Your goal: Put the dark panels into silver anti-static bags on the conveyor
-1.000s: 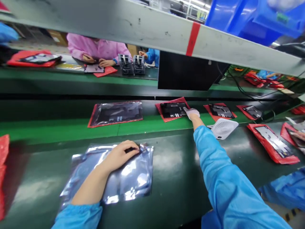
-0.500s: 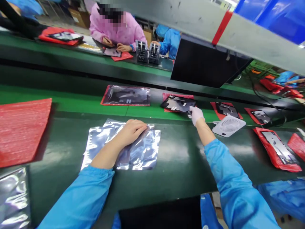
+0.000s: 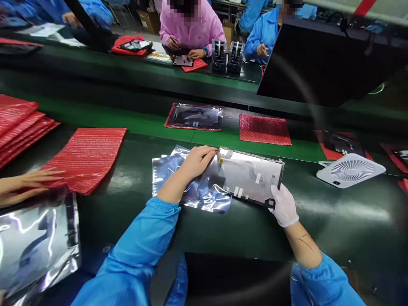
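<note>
My right hand (image 3: 283,205), in a white glove, grips the right end of a flat display panel (image 3: 247,172) with a silvery back and black edges. The panel tilts over the bench, its left end against a shiny clear plastic bag (image 3: 208,199). My bare left hand (image 3: 199,160) is closed at that bag's upper edge, beside the panel's top left corner; its fingertips are partly hidden. More clear bags (image 3: 159,174) lie beneath my left wrist. How far the panel's left end sits inside the bag is hard to make out.
A red bubble sheet (image 3: 264,128) and a bagged panel (image 3: 195,117) lie on the green strip. A white fan (image 3: 352,171) stands at right. Red pouches (image 3: 92,148) are at left, near a co-worker's hand (image 3: 28,182) and a large bagged panel (image 3: 38,242). A black board (image 3: 318,63) hangs ahead.
My right hand has lifted the panel off the red bubble sheet and brought it left and nearer, to the bags. A co-worker's hand has come into view at left.
</note>
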A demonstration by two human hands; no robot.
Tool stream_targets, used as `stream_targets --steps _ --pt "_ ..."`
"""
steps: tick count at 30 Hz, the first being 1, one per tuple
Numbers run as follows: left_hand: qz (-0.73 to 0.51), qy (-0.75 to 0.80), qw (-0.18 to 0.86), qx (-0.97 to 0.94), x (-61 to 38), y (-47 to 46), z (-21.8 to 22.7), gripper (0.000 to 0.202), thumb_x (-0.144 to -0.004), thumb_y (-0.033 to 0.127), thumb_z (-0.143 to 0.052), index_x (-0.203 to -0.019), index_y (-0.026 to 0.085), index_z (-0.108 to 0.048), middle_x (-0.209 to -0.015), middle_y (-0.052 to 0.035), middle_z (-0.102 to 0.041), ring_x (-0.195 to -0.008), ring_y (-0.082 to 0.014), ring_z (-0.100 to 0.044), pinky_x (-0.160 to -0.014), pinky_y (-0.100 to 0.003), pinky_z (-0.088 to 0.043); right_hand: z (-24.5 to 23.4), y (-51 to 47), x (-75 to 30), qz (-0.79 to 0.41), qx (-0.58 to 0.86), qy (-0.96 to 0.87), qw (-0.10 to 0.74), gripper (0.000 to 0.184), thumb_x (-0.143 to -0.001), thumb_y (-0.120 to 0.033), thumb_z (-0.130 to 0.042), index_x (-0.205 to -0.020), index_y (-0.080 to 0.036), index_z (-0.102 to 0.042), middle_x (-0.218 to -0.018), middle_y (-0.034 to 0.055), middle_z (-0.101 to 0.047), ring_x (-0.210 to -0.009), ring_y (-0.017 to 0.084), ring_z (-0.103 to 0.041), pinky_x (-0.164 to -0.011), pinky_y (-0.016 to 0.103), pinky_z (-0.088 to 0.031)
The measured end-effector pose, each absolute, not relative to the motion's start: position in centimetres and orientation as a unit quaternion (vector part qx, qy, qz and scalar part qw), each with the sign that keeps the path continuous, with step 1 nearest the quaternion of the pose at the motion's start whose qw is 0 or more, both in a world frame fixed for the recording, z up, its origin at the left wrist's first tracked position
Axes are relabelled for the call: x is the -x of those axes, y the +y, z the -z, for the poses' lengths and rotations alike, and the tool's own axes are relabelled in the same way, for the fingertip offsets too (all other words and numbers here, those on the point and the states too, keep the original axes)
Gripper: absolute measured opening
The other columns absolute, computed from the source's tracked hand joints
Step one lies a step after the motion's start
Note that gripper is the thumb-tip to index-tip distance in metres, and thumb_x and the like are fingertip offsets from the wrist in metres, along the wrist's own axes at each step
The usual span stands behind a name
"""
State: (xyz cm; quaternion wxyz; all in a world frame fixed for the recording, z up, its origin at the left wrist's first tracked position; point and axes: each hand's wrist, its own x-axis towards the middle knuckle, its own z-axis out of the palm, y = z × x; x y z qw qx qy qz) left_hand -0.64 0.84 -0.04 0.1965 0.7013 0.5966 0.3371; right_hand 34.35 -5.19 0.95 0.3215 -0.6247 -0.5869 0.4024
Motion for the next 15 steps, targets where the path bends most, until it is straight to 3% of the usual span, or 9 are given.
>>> stream_targets --steps 4,9,13,15 --pt "-0.331 0.598 0.198 -0.703 0.9 0.7 -0.1 0.042 -0.107 0.045 -0.048 -0.125 0.021 -0.078 -0.13 -0.0105 -0.079 -0.122 -0.0283 -0.071 -0.109 -0.045 -0.053 -1.5 -4.5 -35.4 -0.468 0.599 -0.574 0.304 0.048 -0.093 -0.07 -0.054 -0.111 -0.03 -0.074 -0.085 0.0098 -0.073 -0.071 0.032 -0.071 -0.059 0.045 -0.061" --pt "-0.361 0.584 0.22 -0.693 0.8 0.4 -0.7 0.039 -0.107 0.045 -0.052 -0.126 0.022 -0.077 -0.129 -0.0093 -0.079 -0.121 -0.0269 -0.071 -0.11 -0.044 -0.054 -2.6 -1.8 -37.2 -0.412 0.577 -0.633 0.312 0.047 -0.087 -0.073 -0.063 -0.098 -0.028 -0.075 -0.095 0.0114 -0.077 -0.09 0.034 -0.074 -0.078 0.045 -0.064" --pt "-0.361 0.555 0.218 -0.717 -0.3 -0.2 -1.2 0.039 -0.108 0.046 -0.051 -0.126 0.023 -0.077 -0.125 -0.0082 -0.079 -0.118 -0.026 -0.07 -0.109 -0.043 -0.053 -2.3 -1.3 -33.6 -0.415 0.574 -0.66 0.25 0.044 -0.094 -0.07 -0.053 -0.084 -0.03 -0.067 -0.082 0.009 -0.071 -0.076 0.029 -0.068 -0.072 0.042 -0.061" --pt "-0.358 0.564 0.2 -0.717 -1.3 -0.7 -1.4 0.041 -0.11 0.045 -0.047 -0.124 0.023 -0.078 -0.12 -0.0075 -0.08 -0.111 -0.0257 -0.071 -0.103 -0.043 -0.052 -2.1 -1.9 -29.8 -0.425 0.559 -0.677 0.219 0.04 -0.1 -0.062 -0.047 -0.088 -0.03 -0.068 -0.087 0.0095 -0.073 -0.082 0.029 -0.07 -0.079 0.042 -0.061"
